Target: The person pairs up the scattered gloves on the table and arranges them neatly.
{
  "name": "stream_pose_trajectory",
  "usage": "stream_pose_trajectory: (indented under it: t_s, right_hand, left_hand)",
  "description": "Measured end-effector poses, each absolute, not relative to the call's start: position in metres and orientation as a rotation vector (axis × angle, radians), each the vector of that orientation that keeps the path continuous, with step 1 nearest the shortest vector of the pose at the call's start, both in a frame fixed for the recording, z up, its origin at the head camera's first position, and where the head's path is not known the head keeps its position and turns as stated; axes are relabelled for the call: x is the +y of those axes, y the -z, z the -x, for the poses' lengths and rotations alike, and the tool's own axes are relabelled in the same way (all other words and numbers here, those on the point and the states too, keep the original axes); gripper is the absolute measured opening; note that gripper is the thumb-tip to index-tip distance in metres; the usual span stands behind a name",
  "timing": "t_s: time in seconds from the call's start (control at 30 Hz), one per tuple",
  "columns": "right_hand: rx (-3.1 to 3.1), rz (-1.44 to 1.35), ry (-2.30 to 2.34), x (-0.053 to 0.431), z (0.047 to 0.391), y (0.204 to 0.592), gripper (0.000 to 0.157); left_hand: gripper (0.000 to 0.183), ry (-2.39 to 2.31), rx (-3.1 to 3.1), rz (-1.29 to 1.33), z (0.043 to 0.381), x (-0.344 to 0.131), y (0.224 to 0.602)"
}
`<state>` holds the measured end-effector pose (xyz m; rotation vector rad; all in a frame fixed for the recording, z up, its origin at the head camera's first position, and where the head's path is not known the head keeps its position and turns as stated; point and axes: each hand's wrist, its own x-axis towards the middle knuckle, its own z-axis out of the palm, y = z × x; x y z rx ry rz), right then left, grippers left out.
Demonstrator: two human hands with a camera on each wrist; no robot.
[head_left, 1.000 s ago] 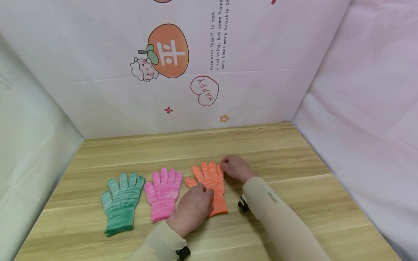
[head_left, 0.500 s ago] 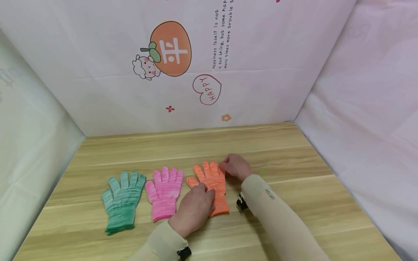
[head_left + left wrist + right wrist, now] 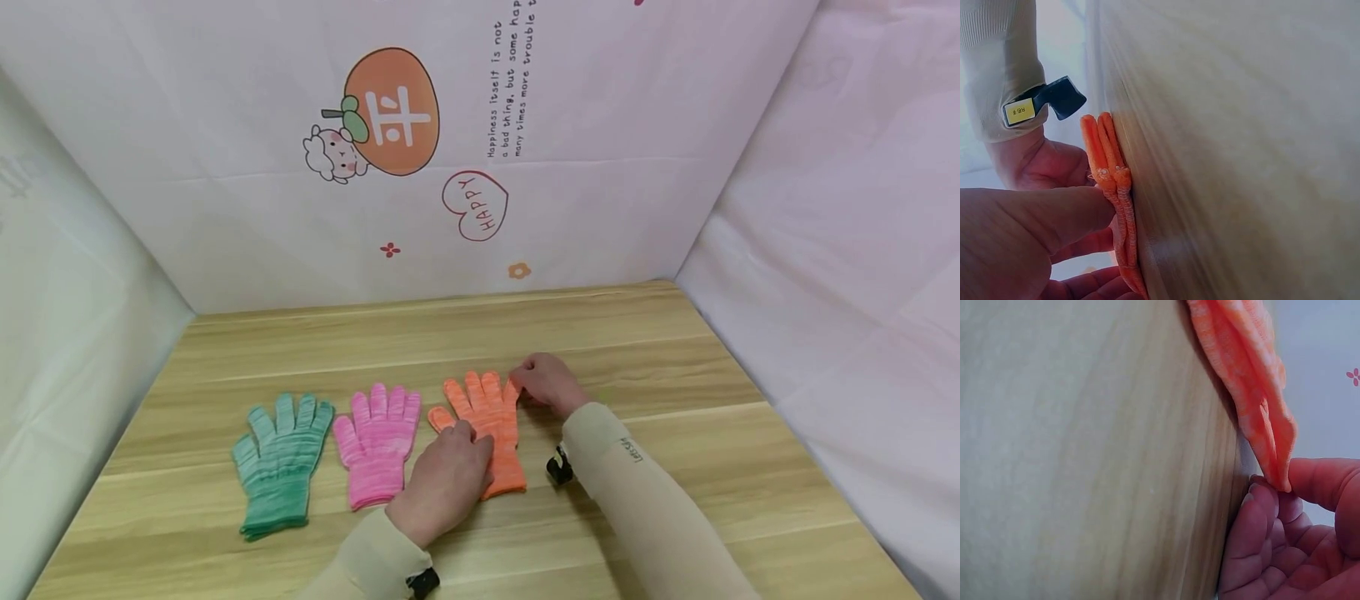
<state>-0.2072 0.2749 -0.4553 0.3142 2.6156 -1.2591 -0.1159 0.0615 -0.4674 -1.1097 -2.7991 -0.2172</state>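
An orange knitted glove [image 3: 491, 421] lies on the wooden table, fingers toward the back. My right hand [image 3: 549, 383] pinches the tip of its rightmost finger between thumb and fingertips; the right wrist view shows that stretched orange glove finger [image 3: 1254, 394] in the pinch. My left hand [image 3: 446, 475] rests on the glove's left part and covers some of its palm. In the left wrist view, the left thumb [image 3: 1079, 215] touches the glove's edge [image 3: 1113, 187], which shows layers lying together. Left of it lie a pink glove [image 3: 377, 450] and a green glove [image 3: 281, 467], both flat.
The table [image 3: 637, 333] is bounded by a white printed cloth [image 3: 585, 225] at the back and white cloth walls at both sides. Black camera mounts [image 3: 558, 467] sit on both wrists. The pink glove lies close beside my left hand.
My right hand has shifted slightly right, drawing the orange glove's rightmost finger outward. The left hand stays on the glove. The head view has shifted a little; the pink and green gloves lie as before.
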Motion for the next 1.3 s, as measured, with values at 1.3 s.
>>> stream_pose_trajectory:
  t_s: [1.3]
  right_hand:
    - [2.839,-0.164,0.898,0.248,0.212,0.459,0.021]
  left_hand:
    - [0.022,0.216,-2.782,1.118,0.115,0.06,0.468]
